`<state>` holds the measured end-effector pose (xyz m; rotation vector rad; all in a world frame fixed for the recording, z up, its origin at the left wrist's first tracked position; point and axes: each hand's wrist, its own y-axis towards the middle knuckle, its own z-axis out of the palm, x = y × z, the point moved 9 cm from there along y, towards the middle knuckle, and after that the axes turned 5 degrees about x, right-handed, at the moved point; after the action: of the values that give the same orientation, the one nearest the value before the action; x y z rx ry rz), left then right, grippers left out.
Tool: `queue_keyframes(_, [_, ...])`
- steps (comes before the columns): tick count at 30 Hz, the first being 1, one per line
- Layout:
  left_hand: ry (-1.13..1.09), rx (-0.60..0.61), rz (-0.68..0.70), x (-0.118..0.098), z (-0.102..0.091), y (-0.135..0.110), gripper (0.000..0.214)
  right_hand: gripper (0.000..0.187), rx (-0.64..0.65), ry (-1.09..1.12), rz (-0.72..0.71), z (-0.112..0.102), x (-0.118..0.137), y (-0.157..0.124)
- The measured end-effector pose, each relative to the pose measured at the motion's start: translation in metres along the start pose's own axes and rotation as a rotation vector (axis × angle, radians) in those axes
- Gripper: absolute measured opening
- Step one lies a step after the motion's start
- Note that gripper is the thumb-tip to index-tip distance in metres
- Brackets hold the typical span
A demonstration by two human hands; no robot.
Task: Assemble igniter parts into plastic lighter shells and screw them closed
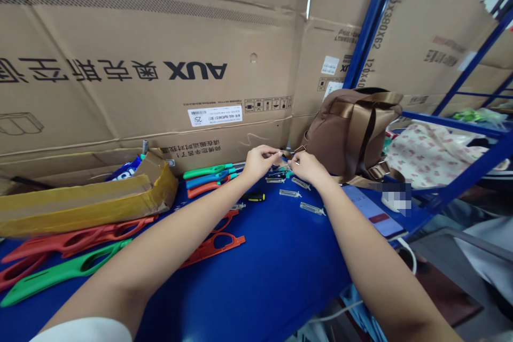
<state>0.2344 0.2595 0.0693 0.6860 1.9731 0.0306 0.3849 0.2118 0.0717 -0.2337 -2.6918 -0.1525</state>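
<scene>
Both hands are raised close together over the far side of the blue table. My left hand is closed in a pinch, its fingertips pointing right. Facing it, my right hand is also pinched. Something small and pale shows between the fingertips, too small to name. Below the hands lie several small clear plastic pieces, among them a slim clear piece and another clear piece. Left of them are a green plastic handle, a blue handle and an orange handle. A black-and-yellow tool lies under my left wrist.
Red plastic parts and a long green part lie at left, before a yellow-taped cardboard box. A brown backpack stands back right, near a phone with a white cable. Cardboard walls the back.
</scene>
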Motion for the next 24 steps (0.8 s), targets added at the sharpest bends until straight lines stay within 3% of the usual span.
queue_keyframes(4, [-0.061, -0.031, -0.043, 0.008, 0.0, 0.008, 0.034, 0.021, 0.073, 0.025, -0.064, 0.013, 0.005, 0.003])
queue_keyframes(9, [-0.051, -0.038, -0.136, 0.024, 0.003, 0.015, 0.036, 0.019, 0.065, 0.153, -0.169, 0.011, 0.018, 0.002])
queue_keyframes(13, [0.025, -0.051, -0.132, 0.014, -0.008, 0.006, 0.034, 0.025, 0.085, 0.326, -0.276, 0.007, 0.032, -0.002])
queue_keyframes(16, [0.079, -0.024, -0.029, -0.011, -0.027, -0.017, 0.032, 0.025, 0.19, 0.454, -0.391, 0.007, 0.049, -0.012])
queue_keyframes(19, [0.157, 0.008, 0.08, -0.036, -0.054, -0.055, 0.031, 0.019, 0.33, 0.546, -0.527, 0.01, 0.07, -0.033])
queue_keyframes(24, [0.267, -0.007, 0.122, -0.044, -0.099, -0.138, 0.033, 0.028, 0.586, 0.635, -0.698, 0.039, 0.107, -0.081])
